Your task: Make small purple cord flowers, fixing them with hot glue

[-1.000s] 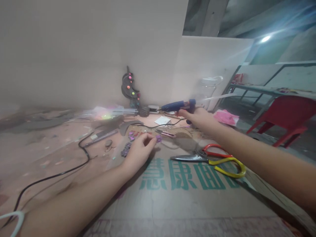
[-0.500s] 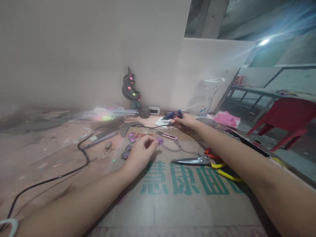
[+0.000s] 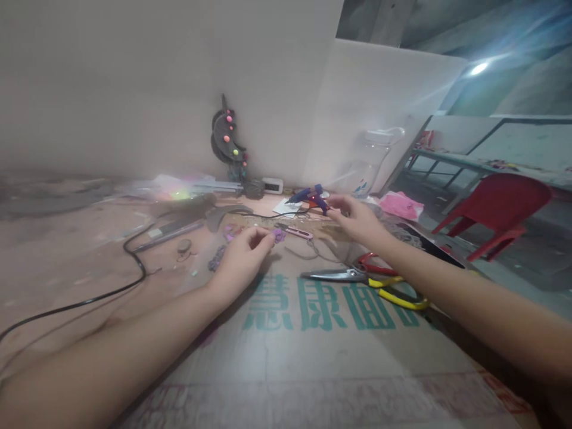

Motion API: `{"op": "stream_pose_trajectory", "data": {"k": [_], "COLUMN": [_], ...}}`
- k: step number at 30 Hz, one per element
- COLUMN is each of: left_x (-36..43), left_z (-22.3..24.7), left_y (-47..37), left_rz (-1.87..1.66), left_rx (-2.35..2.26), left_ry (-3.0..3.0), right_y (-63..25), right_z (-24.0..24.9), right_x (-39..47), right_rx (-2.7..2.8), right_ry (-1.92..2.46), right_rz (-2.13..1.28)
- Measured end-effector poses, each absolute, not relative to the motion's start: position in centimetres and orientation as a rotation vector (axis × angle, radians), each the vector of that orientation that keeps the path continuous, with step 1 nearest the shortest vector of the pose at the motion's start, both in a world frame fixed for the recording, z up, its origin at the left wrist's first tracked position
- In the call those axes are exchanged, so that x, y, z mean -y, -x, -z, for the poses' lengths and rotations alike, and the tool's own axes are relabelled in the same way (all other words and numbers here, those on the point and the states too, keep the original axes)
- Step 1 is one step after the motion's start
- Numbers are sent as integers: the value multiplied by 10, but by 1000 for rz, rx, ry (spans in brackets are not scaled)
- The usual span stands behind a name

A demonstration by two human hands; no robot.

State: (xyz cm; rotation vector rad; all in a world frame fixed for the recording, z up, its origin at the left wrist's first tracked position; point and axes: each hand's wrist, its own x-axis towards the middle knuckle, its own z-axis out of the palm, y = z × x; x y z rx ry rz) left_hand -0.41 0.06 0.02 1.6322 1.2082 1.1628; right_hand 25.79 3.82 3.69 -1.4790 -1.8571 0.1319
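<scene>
My left hand (image 3: 241,253) is closed in a pinch on a small purple flower (image 3: 279,236) over the board. Just right of the blue glue gun (image 3: 307,195), my right hand (image 3: 355,219) has its fingers apart, the fingertips close to the gun's handle. The gun rests by a white paper (image 3: 287,207), its small red light lit. Several grey-purple flowers (image 3: 217,258) lie left of my left hand, partly hidden by it. Between my hands sits a pink-handled cutter (image 3: 295,231) with a string. Scissors (image 3: 339,274) with red and yellow handles lie nearer to me.
Against the wall leans a dark crescent ornament (image 3: 227,138) with coloured beads. A clear jug (image 3: 373,164) and a pink cloth (image 3: 401,205) are at the back right. A black cord (image 3: 102,296) crosses the left side. Beyond the table stands a red chair (image 3: 504,205).
My right hand has let go of the glue gun and drawn back slightly to the right. My left hand still pinches the purple flower. The view has shifted a little.
</scene>
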Motion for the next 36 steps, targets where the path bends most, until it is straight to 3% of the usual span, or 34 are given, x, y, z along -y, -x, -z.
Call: {"op": "stream_pose_trajectory", "data": {"k": [7, 15, 27, 36], "left_x": [0, -2, 1, 3], "left_z": [-1, 3, 4, 0], "left_y": [3, 4, 3, 2], "left_rz": [-1151, -1154, -1128, -1043], "left_rx": [-1220, -1179, -1154, -1137], "left_ry": [-1639, -1713, -1806, -1901], "right_y": [-209, -207, -211, -209], "right_z": [-32, -3, -8, -13], "right_x": [6, -3, 16, 14], "right_rx": [2505, 2346, 2088, 2218], "right_ry": [1268, 1133, 1029, 833], "right_rz": [-72, 91, -249, 171]}}
